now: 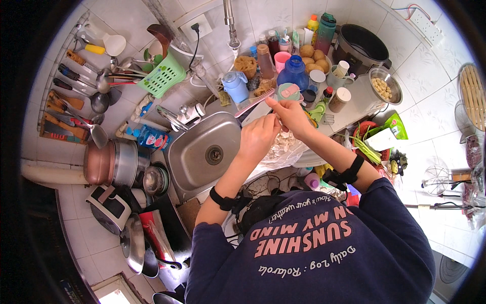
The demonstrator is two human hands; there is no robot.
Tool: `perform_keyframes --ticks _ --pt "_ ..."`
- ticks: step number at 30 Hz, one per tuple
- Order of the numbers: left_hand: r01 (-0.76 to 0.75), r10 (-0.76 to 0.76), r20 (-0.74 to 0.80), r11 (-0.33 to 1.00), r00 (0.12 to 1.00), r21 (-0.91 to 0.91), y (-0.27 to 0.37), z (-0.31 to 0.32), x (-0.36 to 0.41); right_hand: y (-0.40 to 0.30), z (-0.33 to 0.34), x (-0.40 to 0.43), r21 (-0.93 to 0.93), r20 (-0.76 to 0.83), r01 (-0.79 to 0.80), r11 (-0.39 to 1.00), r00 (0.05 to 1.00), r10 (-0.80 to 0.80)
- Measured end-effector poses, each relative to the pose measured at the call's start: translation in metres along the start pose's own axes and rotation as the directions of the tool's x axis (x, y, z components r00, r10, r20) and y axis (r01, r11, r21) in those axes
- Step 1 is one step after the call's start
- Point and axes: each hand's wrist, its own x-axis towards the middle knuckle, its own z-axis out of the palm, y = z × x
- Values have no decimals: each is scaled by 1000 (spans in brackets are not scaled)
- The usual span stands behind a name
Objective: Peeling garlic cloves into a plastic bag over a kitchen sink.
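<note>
My left hand [259,137] and my right hand [291,117] meet at the fingertips above a clear plastic bag [281,159]. Their fingers are bent and pinched close together. Whatever lies between them is hidden by the fingers. Inside the bag is a heap of pale, broken pieces like peanut shells [281,146]. To the far right of my hands, a steel bowl [397,98] on the counter holds several pale peanut-like kernels [381,88]. A pink comb [252,105] lies just beyond my left hand.
A steel sink [197,159] with a faucet [174,118] is at left. Behind my hands stand a blue jug [293,75], a light blue lidded cup [235,86], potatoes [315,60], a spice jar [339,100] and a black cooker pot [360,49]. Green vegetables [367,146] sit at right.
</note>
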Motion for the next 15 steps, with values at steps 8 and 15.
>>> perform_keyframes --ticks 8,15 --pt "168 -193 -73 949 979 -267 -1 12 -6 1 0 1 27 -16 35 999 999 -35" --pt "102 -107 -59 992 993 -76 3 4 -1 5 4 -2 41 -69 63 997 996 -60"
